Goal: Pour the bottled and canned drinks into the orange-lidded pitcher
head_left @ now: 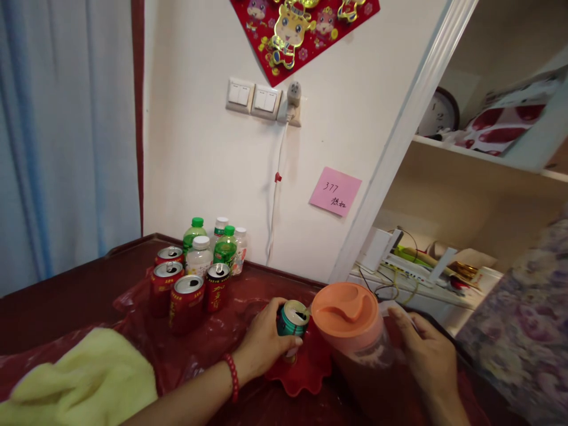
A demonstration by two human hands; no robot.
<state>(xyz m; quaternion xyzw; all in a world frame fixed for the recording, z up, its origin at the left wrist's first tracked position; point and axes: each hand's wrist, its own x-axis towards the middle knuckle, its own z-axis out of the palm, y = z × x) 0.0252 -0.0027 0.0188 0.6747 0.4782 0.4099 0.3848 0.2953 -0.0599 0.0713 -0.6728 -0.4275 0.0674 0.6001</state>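
Note:
My left hand (268, 340), with a red bead bracelet on its wrist, is wrapped round a green opened drink can (294, 322). Under the can a red dish with a wavy rim (302, 381) sits on the table. My right hand (426, 349) grips the handle of a clear pitcher (375, 355) with an orange lid (346, 310). The pitcher's lid edge is close beside the can's top, on its right; whether they touch I cannot tell. The pitcher's lower part is dark and hard to make out.
Several opened red cans (187, 302) stand at the back left, before several bottles with green or white caps (225, 245). A yellow cloth (89, 378) lies front left on the red plastic sheet (248, 290). A white cord (275, 207) hangs along the wall. Shelves (470, 163) stand at right.

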